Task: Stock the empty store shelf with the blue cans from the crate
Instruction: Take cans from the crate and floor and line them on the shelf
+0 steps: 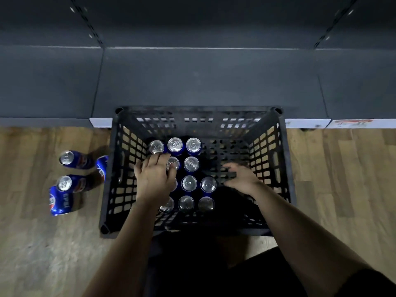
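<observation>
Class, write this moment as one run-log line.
stage: reaching into black plastic crate | left hand: over blue metal cans, grip unclear | right hand: open, empty | dark grey shelf: no cans

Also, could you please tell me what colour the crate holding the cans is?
Black, a lattice-walled plastic crate, seen best in the head view.

Retail shop aisle. Evidence: dark grey metal gondola shelf point(210, 82) at 12 o'clock with slotted uprights point(94, 33), white price-label strip point(306, 123) on its front edge, black plastic lattice crate point(267, 159) of blue aluminium drink cans point(190, 164) at centre, wood-look plank floor point(342, 179) at 3 and 9.
</observation>
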